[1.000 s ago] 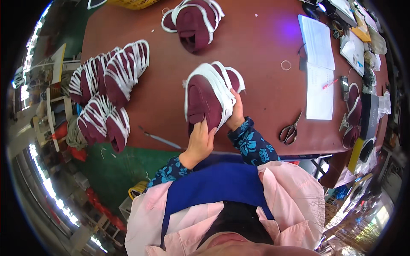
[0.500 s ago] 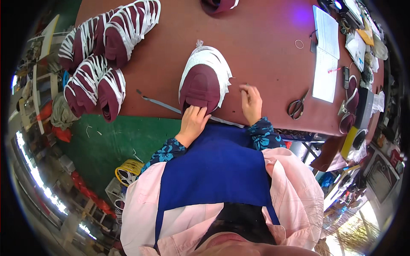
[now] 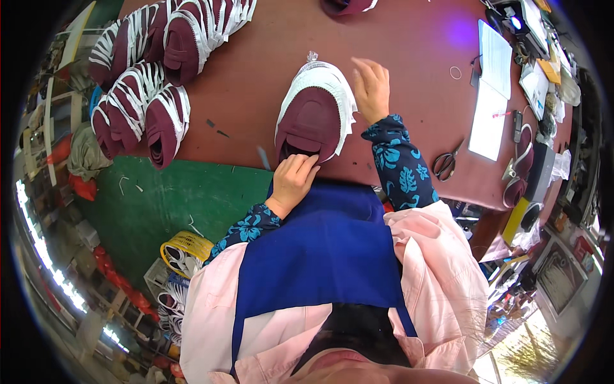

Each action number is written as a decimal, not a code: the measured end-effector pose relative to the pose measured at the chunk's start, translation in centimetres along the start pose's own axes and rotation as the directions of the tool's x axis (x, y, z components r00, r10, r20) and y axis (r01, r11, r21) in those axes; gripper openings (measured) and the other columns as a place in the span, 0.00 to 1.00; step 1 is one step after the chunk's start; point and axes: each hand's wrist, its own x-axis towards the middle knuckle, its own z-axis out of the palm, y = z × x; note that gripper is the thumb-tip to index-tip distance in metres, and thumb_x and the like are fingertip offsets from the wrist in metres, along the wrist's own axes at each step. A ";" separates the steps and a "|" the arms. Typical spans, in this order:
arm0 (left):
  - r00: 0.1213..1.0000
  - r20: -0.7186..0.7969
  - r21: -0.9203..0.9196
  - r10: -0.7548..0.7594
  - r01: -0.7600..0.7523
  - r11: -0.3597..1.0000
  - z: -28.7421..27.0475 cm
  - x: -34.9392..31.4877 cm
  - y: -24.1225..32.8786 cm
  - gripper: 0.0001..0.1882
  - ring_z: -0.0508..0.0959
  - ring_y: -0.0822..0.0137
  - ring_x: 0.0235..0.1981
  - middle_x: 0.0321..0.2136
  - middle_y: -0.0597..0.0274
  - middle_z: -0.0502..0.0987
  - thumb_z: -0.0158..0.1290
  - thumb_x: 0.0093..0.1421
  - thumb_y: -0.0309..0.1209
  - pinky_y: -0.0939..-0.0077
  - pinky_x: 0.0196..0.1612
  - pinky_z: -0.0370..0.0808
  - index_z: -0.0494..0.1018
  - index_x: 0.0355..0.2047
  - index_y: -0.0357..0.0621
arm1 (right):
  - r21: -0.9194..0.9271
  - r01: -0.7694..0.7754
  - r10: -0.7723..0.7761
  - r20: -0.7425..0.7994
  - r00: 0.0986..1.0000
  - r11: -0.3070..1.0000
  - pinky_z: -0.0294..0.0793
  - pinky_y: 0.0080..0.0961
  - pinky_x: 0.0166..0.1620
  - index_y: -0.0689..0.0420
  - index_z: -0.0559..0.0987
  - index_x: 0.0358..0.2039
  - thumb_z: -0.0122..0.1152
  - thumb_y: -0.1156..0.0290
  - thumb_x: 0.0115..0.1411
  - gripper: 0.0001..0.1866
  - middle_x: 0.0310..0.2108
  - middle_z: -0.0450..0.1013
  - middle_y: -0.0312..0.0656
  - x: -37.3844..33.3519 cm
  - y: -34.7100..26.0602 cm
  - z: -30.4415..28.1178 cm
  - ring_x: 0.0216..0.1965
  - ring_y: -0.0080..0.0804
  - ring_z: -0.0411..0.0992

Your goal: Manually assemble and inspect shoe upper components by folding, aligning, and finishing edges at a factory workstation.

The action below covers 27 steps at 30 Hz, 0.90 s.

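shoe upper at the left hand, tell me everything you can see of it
The shoe upper is maroon and fabric-like, with a broad white band around the toe. Layered white edges at its right suggest several nested together. It lies on the brown tabletop, toe pointing away, dark opening toward the person. The left hand's fingers touch the opening's near edge.

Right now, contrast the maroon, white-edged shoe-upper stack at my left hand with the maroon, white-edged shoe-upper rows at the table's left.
The stack packs closely; the rows fan out. Your left hand touches the stack; no hand touches the rows. Both are maroon with white edges.
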 end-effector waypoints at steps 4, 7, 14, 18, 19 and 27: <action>1.000 0.000 -0.002 -0.009 0.009 1.000 0.4 -0.1 -0.2 0.11 0.75 0.63 0.31 0.30 0.65 0.74 0.61 0.56 0.28 0.69 0.33 0.71 0.78 0.41 0.42 | 0.088 0.083 -0.096 0.143 0.985 0.993 0.72 0.36 0.51 0.50 0.83 0.45 0.58 0.78 0.60 0.15 0.44 0.76 0.39 -0.6 -0.3 0.2 0.48 0.43 0.70; 1.000 -0.007 -0.018 -0.012 0.012 1.000 0.6 0.0 -0.1 0.11 0.75 0.63 0.31 0.30 0.66 0.74 0.61 0.56 0.28 0.69 0.33 0.71 0.78 0.40 0.43 | 0.136 0.148 -0.179 0.256 0.950 0.980 0.75 0.34 0.48 0.46 0.85 0.43 0.57 0.82 0.55 0.19 0.43 0.76 0.36 -0.2 -1.4 0.5 0.46 0.40 0.71; 1.000 -0.007 -0.016 -0.025 0.025 1.000 0.8 -0.1 -0.1 0.11 0.76 0.63 0.31 0.29 0.66 0.75 0.61 0.56 0.29 0.69 0.33 0.71 0.78 0.40 0.43 | 0.212 0.190 -0.259 0.375 0.890 0.959 0.75 0.34 0.49 0.52 0.83 0.38 0.53 0.86 0.51 0.18 0.42 0.76 0.38 0.8 -0.5 1.4 0.46 0.42 0.72; 0.999 -0.016 -0.030 -0.029 0.028 0.999 0.9 0.1 -0.3 0.11 0.76 0.63 0.31 0.29 0.66 0.75 0.62 0.55 0.29 0.69 0.33 0.71 0.78 0.39 0.44 | 0.216 0.089 -0.139 0.229 0.963 0.972 0.74 0.35 0.46 0.56 0.79 0.33 0.51 0.86 0.51 0.13 0.38 0.76 0.41 0.9 0.2 0.6 0.43 0.43 0.73; 0.999 -0.019 -0.035 -0.029 0.028 0.999 0.9 0.0 -0.3 0.11 0.76 0.63 0.31 0.29 0.66 0.75 0.62 0.55 0.28 0.69 0.33 0.71 0.78 0.39 0.44 | 0.226 0.065 -0.111 0.199 0.974 0.972 0.74 0.37 0.43 0.55 0.77 0.31 0.51 0.85 0.50 0.12 0.36 0.75 0.40 0.9 0.3 0.3 0.41 0.44 0.72; 0.996 -0.007 -0.086 -0.092 0.092 0.992 0.6 0.0 -0.2 0.07 0.78 0.61 0.29 0.28 0.65 0.77 0.63 0.54 0.27 0.70 0.31 0.75 0.78 0.34 0.45 | 0.169 0.215 -0.265 0.370 0.890 0.962 0.71 0.39 0.55 0.53 0.83 0.44 0.54 0.82 0.50 0.21 0.46 0.76 0.42 -0.9 0.5 -1.8 0.51 0.48 0.69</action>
